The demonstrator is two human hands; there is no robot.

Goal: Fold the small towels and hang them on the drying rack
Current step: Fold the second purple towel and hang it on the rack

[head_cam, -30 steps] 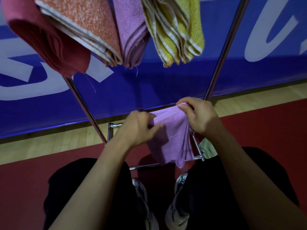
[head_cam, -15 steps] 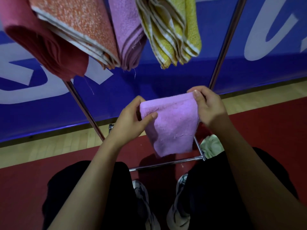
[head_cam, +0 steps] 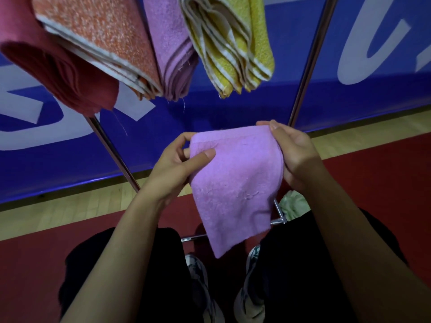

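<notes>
I hold a folded purple towel in front of me, hanging down flat below my fingers. My left hand pinches its upper left corner with thumb on the front. My right hand grips its upper right edge. Overhead, folded towels hang from the drying rack: a dark red towel, an orange speckled towel, a second purple towel and a yellow striped towel. The rack's metal legs slant down on both sides to a base bar. The top rail is out of view.
A pale green cloth lies on the floor by the rack's base at the right. A blue banner wall stands behind the rack. My legs and shoes are below, on a red and wooden floor.
The purple towel went from bunched low between my hands to spread flat and lifted higher. Both hands rose and moved apart along its top edge.
</notes>
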